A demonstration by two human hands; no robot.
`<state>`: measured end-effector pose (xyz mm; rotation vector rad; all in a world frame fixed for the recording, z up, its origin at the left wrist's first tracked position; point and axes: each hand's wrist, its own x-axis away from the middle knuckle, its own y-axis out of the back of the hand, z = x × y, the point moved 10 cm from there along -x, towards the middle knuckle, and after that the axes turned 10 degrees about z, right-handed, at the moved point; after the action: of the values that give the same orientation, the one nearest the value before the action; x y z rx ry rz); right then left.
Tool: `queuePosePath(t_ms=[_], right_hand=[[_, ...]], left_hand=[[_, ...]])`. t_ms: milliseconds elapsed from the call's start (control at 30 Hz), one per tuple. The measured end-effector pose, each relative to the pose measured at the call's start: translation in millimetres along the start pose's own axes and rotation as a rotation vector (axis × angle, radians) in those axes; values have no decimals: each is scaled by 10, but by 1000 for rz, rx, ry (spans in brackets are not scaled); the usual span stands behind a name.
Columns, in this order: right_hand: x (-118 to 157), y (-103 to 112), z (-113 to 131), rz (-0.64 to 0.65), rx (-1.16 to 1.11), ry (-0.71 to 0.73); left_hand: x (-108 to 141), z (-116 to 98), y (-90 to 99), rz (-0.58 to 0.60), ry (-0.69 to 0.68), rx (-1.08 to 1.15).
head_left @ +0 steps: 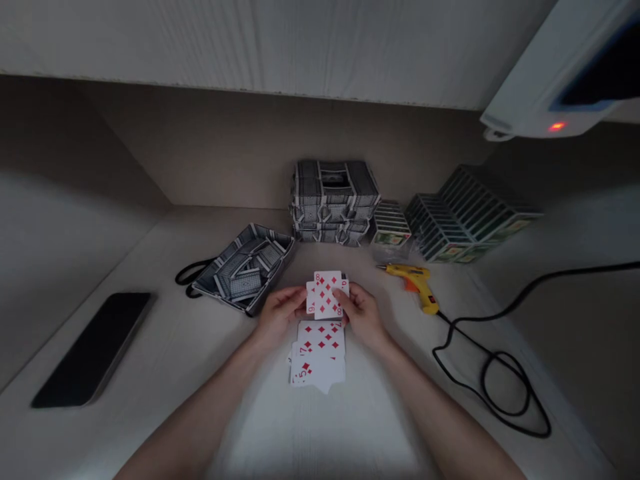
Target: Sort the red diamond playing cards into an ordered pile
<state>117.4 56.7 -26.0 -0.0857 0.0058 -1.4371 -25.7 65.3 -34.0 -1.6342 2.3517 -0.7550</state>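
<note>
Several face-up playing cards (329,293), with an eight of diamonds on top, are held between my two hands. My left hand (283,312) pinches their left edge, where a card's corner sticks out. At the right side, my right hand (365,317) grips them with its thumb over the front. Just below, a loose pile of cards (320,350) lies face up on the table, showing a seven and a five of diamonds. Left of my hands sits an open tray (287,248) covered in card backs, with face-down cards (246,283) in it.
A box built of cards (333,200) stands at the back. Boxed card decks (450,223) are stacked behind a yellow glue gun (417,283) with a coiled black cable (483,393). Black scissor handles (193,273) and a phone (95,350) lie left. A power strip (545,87) hangs upper right.
</note>
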Motion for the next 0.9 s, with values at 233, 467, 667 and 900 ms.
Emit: queuePosePath(t_ms=[233,467,667,900], right_hand=[[1,-12,41,5,1,9],[-4,-17,17,22,53,1],[-11,-33,-5,36,56,-10],[-15,-32,-6,41,99,-4]], left_hand=[[-22,18,-31,26,1,5],[-28,17,-65,54,23,4],[-25,18,-44,36,27,-39],[-37,36,-72,69,52,-110]])
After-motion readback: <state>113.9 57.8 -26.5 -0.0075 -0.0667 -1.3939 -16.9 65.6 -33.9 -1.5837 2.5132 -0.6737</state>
